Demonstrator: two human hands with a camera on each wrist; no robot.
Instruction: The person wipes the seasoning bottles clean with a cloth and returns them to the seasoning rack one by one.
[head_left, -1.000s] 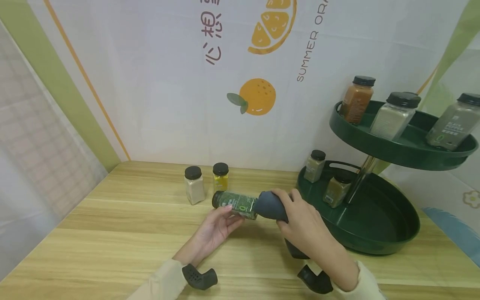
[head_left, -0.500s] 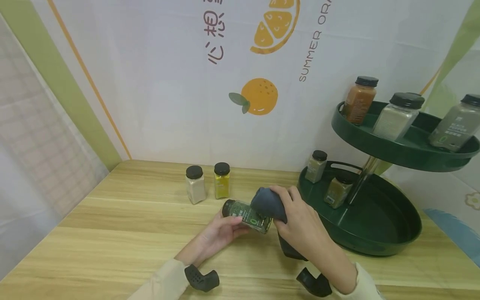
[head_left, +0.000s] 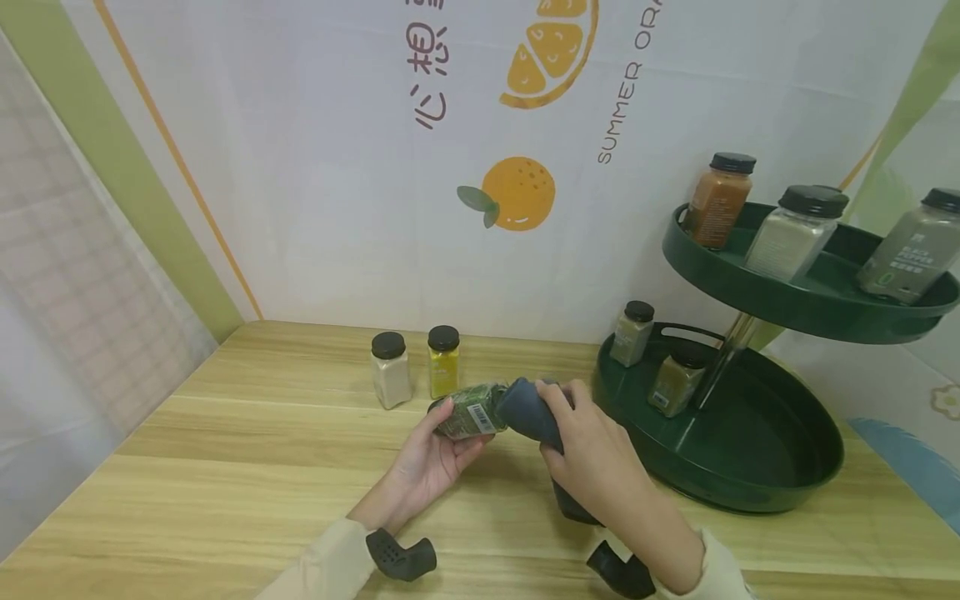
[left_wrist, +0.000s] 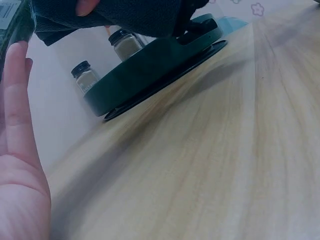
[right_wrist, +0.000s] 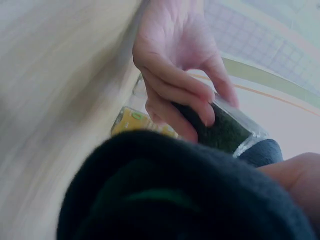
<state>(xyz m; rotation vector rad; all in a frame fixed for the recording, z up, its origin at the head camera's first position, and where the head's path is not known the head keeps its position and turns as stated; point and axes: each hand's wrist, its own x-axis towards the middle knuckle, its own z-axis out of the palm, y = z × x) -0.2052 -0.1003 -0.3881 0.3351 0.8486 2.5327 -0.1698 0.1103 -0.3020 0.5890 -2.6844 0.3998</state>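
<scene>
A clear spice jar [head_left: 474,411] of green flakes with a black lid lies tilted on its side above the table. My left hand [head_left: 432,454] grips it near the lid, thumb on top and fingers beneath; a barcode label faces up. In my right hand [head_left: 600,450] is a bunched dark blue cloth [head_left: 531,410], pressed to the base end of the jar, with part of it hanging below. The right wrist view shows the left fingers curled round the jar [right_wrist: 225,131], with the cloth [right_wrist: 185,165] filling the foreground.
A jar of pale powder [head_left: 392,375] and a yellow-labelled jar [head_left: 444,367] stand behind the left hand. To the right is a green two-tier rack [head_left: 750,492]; its upper tier carries an orange-brown jar [head_left: 720,204] and other jars. Two smaller jars stand on its lower tier.
The jar shifted right and down, then back up left, and has been rolled so the barcode side replaces the green front label. The cloth moved along with it, from the side to the base end.
</scene>
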